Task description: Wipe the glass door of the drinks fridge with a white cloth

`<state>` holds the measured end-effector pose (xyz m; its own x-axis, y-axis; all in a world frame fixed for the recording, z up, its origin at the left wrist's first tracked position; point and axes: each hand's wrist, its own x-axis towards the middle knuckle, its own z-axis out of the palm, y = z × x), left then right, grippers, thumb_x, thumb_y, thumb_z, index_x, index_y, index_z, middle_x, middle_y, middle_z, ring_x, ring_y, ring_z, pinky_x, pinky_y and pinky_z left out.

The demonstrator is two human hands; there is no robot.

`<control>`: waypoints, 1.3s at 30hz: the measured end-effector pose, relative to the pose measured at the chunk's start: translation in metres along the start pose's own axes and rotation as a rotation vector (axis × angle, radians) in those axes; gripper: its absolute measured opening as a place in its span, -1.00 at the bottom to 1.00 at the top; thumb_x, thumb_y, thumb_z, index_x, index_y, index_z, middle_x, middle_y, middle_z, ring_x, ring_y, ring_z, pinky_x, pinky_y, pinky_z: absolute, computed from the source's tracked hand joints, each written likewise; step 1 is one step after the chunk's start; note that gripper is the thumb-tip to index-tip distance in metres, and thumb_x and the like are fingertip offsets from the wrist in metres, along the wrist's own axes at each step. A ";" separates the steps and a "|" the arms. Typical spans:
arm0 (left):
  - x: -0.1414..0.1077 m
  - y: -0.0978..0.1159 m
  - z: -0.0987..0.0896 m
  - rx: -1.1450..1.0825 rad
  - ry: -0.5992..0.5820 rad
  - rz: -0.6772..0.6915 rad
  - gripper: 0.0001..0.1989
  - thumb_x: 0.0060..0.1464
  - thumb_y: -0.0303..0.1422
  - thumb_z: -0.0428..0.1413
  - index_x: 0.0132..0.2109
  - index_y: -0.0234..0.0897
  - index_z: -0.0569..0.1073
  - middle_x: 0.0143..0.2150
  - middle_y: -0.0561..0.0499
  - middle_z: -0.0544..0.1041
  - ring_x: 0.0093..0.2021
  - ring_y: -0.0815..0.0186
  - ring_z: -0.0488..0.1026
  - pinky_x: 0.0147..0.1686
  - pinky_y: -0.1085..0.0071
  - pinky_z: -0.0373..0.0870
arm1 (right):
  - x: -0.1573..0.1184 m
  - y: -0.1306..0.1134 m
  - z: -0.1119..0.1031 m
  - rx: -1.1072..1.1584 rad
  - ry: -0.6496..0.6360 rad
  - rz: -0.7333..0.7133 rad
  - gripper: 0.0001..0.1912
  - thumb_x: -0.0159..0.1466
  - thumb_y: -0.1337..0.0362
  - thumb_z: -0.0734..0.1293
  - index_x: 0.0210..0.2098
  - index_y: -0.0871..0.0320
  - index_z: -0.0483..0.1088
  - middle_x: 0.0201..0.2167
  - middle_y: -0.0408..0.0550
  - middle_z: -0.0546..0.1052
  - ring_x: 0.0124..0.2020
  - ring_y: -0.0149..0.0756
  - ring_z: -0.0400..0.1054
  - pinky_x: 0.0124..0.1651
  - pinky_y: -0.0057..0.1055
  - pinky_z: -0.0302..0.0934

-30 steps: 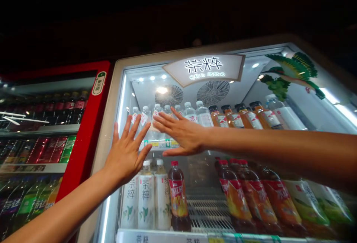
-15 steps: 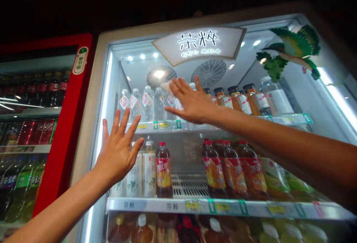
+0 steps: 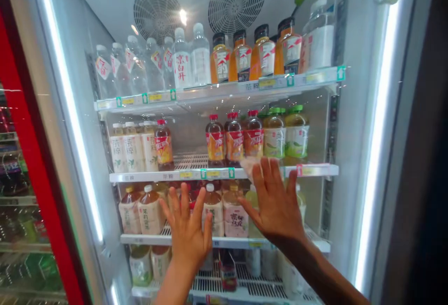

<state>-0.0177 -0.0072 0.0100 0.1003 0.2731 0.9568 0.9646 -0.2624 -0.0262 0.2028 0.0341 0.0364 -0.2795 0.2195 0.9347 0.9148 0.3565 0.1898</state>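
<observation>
My left hand (image 3: 188, 232) is spread out with its fingers pointing up, its palm toward the glass door (image 3: 189, 130) of a lit drinks cooler. It holds nothing; I cannot tell whether it touches the pane. To its right and slightly higher, my right hand (image 3: 276, 202) lies flat against the glass, over a pale cloth (image 3: 250, 164). Only a whitish edge of the cloth shows past the fingertips, and the rest is hidden under the hand. Behind the pane, in front of my right hand, stand red-capped tea bottles (image 3: 234, 142) and green-capped bottles (image 3: 297, 132).
Clear water bottles (image 3: 136, 67) and black-capped amber bottles (image 3: 241, 58) fill the top shelf. Milky-labelled tea bottles (image 3: 150, 209) stand lower down. Light strips (image 3: 70, 109) run along the cooler's sides. A red-framed cooler (image 3: 31, 155) adjoins on the left.
The view has moved closer and lower on the cooler. My right hand with the cloth has gone from the top shelf's level down and right. The left hand is also lower, still spread.
</observation>
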 end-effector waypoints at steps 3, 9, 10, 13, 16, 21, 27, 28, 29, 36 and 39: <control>-0.024 0.029 0.013 -0.026 -0.034 -0.055 -0.14 0.29 -0.43 0.07 0.56 0.07 -0.18 0.63 -0.02 -0.40 0.61 -0.04 -0.49 0.49 -0.36 -0.44 | -0.056 0.029 -0.001 0.037 -0.064 -0.005 -0.01 0.43 -0.06 0.22 0.56 0.11 -0.47 0.56 0.13 -0.24 0.53 0.29 -0.08 0.42 0.53 -0.11; -0.073 0.067 0.034 -0.032 -0.115 -0.117 -0.13 0.28 -0.45 0.07 0.56 0.07 -0.18 0.63 -0.05 -0.39 0.61 -0.07 -0.47 0.48 -0.42 -0.37 | -0.097 0.082 -0.012 -0.013 -0.036 0.152 0.00 0.45 0.05 0.25 0.55 0.15 -0.53 0.56 0.24 -0.34 0.54 0.39 -0.26 0.35 0.67 -0.20; -0.079 0.071 0.035 -0.027 -0.127 -0.119 -0.13 0.28 -0.44 0.08 0.56 0.06 -0.19 0.63 -0.06 -0.40 0.61 -0.08 -0.48 0.48 -0.43 -0.36 | -0.105 0.083 -0.012 -0.019 -0.037 0.156 0.00 0.45 0.06 0.25 0.55 0.19 -0.52 0.56 0.25 -0.35 0.55 0.36 -0.31 0.36 0.66 -0.20; -0.092 0.076 0.034 -0.007 -0.159 -0.105 -0.12 0.28 -0.44 0.08 0.56 0.06 -0.18 0.63 -0.07 -0.39 0.61 -0.10 -0.46 0.47 -0.44 -0.35 | -0.133 0.070 -0.010 -0.003 -0.047 0.071 -0.03 0.45 0.05 0.23 0.55 0.29 -0.43 0.56 0.23 -0.35 0.57 0.27 -0.39 0.38 0.59 -0.11; -0.099 0.072 0.030 0.011 -0.188 -0.094 -0.12 0.27 -0.44 0.09 0.55 0.12 -0.16 0.63 -0.02 -0.37 0.61 -0.10 -0.42 0.47 -0.44 -0.34 | -0.126 0.061 -0.014 0.022 -0.066 0.086 -0.01 0.44 0.04 0.25 0.55 0.28 -0.43 0.56 0.25 -0.32 0.56 0.31 -0.35 0.37 0.60 -0.09; -0.099 0.062 0.023 0.048 -0.194 -0.135 -0.11 0.27 -0.44 0.09 0.55 0.14 -0.20 0.63 -0.02 -0.41 0.60 -0.14 -0.44 0.45 -0.49 -0.34 | -0.080 0.058 -0.020 0.037 0.003 0.148 0.05 0.42 0.04 0.30 0.55 0.26 -0.48 0.54 0.34 -0.30 0.53 0.40 -0.30 0.37 0.65 -0.19; -0.101 0.045 0.013 0.072 -0.162 -0.176 -0.13 0.30 -0.44 0.07 0.55 0.14 -0.20 0.63 -0.01 -0.39 0.61 -0.08 -0.45 0.47 -0.46 -0.36 | -0.140 0.012 0.001 0.093 -0.084 0.031 -0.04 0.43 0.05 0.26 0.56 0.27 -0.36 0.56 0.23 -0.26 0.57 0.19 -0.34 0.46 0.50 -0.16; -0.101 0.041 0.012 0.073 -0.161 -0.181 -0.13 0.30 -0.43 0.07 0.55 0.13 -0.20 0.63 -0.02 -0.40 0.61 -0.08 -0.45 0.47 -0.46 -0.35 | -0.136 0.005 0.005 0.093 -0.077 0.026 -0.04 0.44 0.05 0.26 0.56 0.24 -0.37 0.56 0.21 -0.26 0.57 0.17 -0.34 0.47 0.49 -0.18; -0.100 0.037 0.011 0.073 -0.163 -0.186 -0.13 0.30 -0.43 0.07 0.55 0.12 -0.20 0.63 -0.03 -0.40 0.61 -0.09 -0.46 0.46 -0.46 -0.34 | -0.125 -0.001 0.008 0.095 -0.073 0.026 -0.03 0.44 0.04 0.25 0.56 0.23 -0.40 0.55 0.20 -0.26 0.57 0.17 -0.34 0.47 0.49 -0.20; -0.097 -0.001 -0.001 0.055 -0.132 -0.254 -0.15 0.30 -0.43 0.06 0.55 0.11 -0.16 0.64 -0.04 -0.35 0.61 -0.08 -0.43 0.48 -0.44 -0.34 | -0.056 -0.064 0.014 0.131 -0.088 -0.006 -0.02 0.43 0.02 0.25 0.56 0.31 -0.37 0.53 0.26 -0.09 0.57 0.16 -0.31 0.51 0.43 -0.22; -0.102 -0.027 -0.012 0.038 -0.180 -0.334 -0.23 0.31 -0.43 0.03 0.54 0.09 -0.04 0.64 -0.02 -0.24 0.62 0.00 -0.37 0.52 -0.32 -0.28 | -0.087 -0.108 0.026 0.183 -0.091 -0.039 -0.10 0.42 0.08 0.25 0.57 0.23 -0.26 0.53 0.12 -0.03 0.58 -0.04 -0.30 0.58 0.24 -0.36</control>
<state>-0.0571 -0.0392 -0.0829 -0.1836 0.4966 0.8483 0.9593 -0.0977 0.2648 0.1207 0.0006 -0.0730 -0.3461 0.2808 0.8952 0.8369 0.5237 0.1592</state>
